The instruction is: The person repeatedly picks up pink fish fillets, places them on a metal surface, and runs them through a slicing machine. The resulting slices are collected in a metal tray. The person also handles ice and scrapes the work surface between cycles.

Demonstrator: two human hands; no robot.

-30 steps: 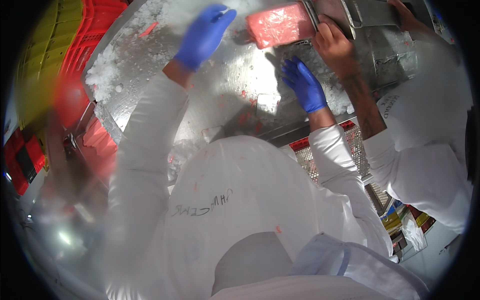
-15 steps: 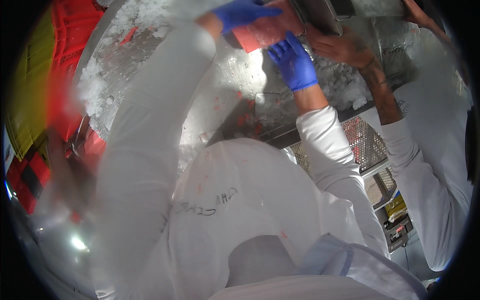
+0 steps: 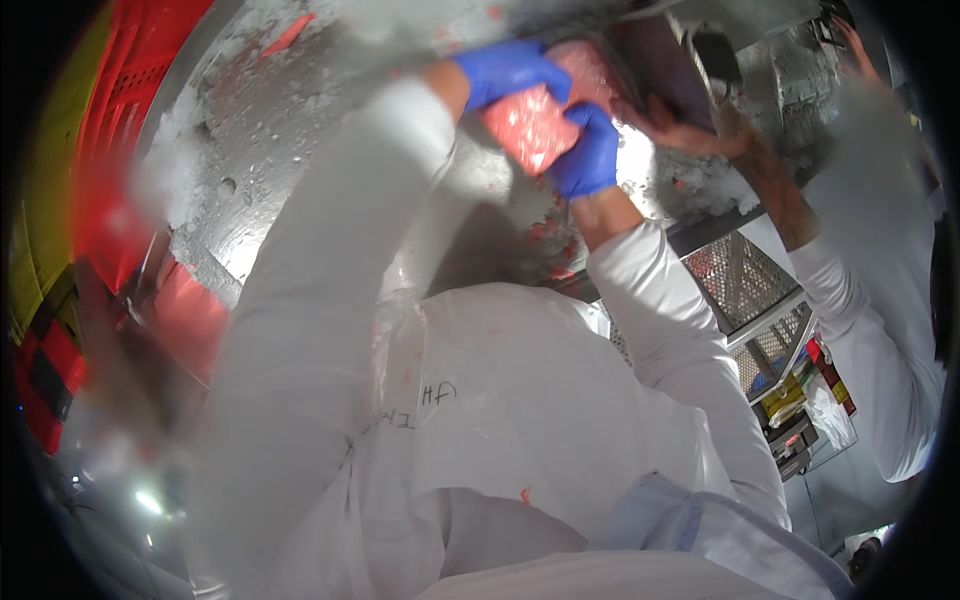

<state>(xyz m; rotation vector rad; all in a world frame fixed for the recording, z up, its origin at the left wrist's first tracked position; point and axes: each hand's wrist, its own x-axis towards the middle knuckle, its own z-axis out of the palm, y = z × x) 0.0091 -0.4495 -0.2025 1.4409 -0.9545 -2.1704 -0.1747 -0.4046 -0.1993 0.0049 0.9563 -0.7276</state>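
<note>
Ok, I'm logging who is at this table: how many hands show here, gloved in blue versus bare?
Blue-gloved hands: 2, the left hand and right hand, both on the pink frozen block.
Bare hands: 2, a co-worker's hand by the block and another bare hand at the top right edge.
Total: 4 hands.

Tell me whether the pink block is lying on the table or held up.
Held. Both gloved hands, left and right, grip the pink block between them; whether it clears the icy table I cannot tell.

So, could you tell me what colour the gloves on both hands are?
Blue gloves, left hand and right hand, head view.
</note>
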